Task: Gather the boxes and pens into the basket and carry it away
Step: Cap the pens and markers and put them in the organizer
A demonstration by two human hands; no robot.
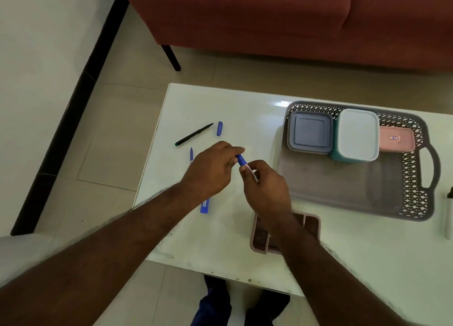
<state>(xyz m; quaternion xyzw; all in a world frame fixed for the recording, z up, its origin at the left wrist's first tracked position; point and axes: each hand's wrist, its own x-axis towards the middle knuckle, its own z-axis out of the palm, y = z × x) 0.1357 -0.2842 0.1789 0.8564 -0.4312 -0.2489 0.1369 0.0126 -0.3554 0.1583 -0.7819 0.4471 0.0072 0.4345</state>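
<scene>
Both hands meet over the white table (257, 110) on one pen (241, 159). My left hand (210, 169) pinches its blue cap end, and my right hand (266, 191) grips the white barrel. A grey lattice basket (414, 178) at the right holds a grey-blue box (310, 132), a white-lidded teal box (356, 133) and a pink box (396, 139). A black uncapped pen (195, 134), a loose blue cap (219, 128) and a blue pen (191, 153) lie left of my hands. Another blue pen (205, 205) shows under my left wrist.
A pinkish divided tray (311, 224) sits partly under my right forearm near the table's front edge. A white object with a dark tip (448, 215) lies at the far right. A red sofa (269, 19) stands beyond the table. My legs show below the table edge.
</scene>
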